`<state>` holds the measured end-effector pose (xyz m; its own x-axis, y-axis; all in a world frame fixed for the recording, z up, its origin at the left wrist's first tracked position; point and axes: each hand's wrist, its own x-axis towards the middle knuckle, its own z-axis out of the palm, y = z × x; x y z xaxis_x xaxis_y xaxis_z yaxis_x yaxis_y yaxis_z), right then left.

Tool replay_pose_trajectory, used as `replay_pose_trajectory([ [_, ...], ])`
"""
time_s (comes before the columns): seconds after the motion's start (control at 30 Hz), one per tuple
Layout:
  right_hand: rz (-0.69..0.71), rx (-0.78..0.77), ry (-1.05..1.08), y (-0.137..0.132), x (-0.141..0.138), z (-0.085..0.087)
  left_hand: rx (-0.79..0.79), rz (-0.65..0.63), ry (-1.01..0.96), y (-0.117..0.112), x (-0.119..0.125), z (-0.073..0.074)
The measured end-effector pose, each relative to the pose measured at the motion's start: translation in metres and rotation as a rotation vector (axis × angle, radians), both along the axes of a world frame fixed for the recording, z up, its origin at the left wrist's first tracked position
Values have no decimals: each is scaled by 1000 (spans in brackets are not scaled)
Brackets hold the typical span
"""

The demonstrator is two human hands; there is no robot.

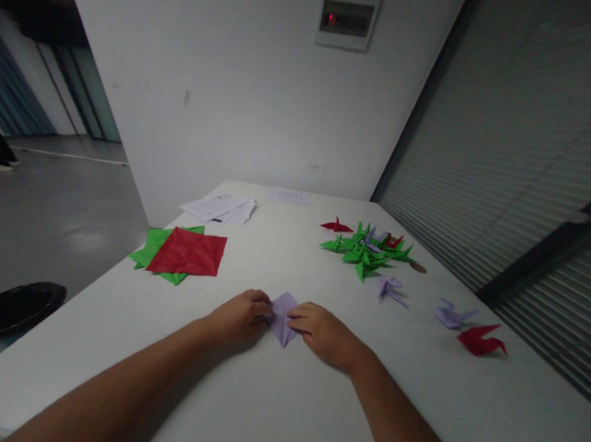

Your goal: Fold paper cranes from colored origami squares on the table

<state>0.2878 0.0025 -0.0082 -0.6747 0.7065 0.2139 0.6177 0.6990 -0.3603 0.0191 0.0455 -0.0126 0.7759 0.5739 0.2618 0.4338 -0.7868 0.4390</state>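
A folded lilac origami paper point(284, 314), diamond-shaped with creases down its middle, lies on the white table between my hands. My left hand point(243, 316) is closed at its left corner, fingers curled on the edge. From the other side, my right hand point(321, 330) presses its fingertips on the right part of the paper. Both thumbs are mostly hidden. Off to the right are a lilac paper crane point(390, 289), another lilac crane point(452, 315) and a red paper crane point(482, 340).
A heap of green folded cranes point(366, 252), with some lilac and red, sits at the back right near the blinds point(520, 155). Red paper point(191, 251) overlaps green sheets point(154, 244) at left. Printed pages point(216, 207) lie farther back. A black bin point(14, 307) stands beside the table.
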Motion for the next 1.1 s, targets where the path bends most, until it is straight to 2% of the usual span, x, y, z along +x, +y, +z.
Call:
replay_pose_trajectory([
  [0.13,19,-12,-11,-1,-4,3,-93,44,-106,4,0,-7],
  [0.27,15,17,-53,0,-4,-2,-112,43,-130,8,0,-10],
  [0.43,9,-2,-53,0,-3,-6,-81,23,-82,8,2,-10],
  [0.67,18,-40,-32,-1,-6,-1,-65,102,-56,7,9,-14],
  [0.87,50,-106,75,-4,-11,7,-67,193,-33,6,10,-17],
  [1.1,63,-130,103,-6,-14,11,-92,244,-8,4,13,-14],
])
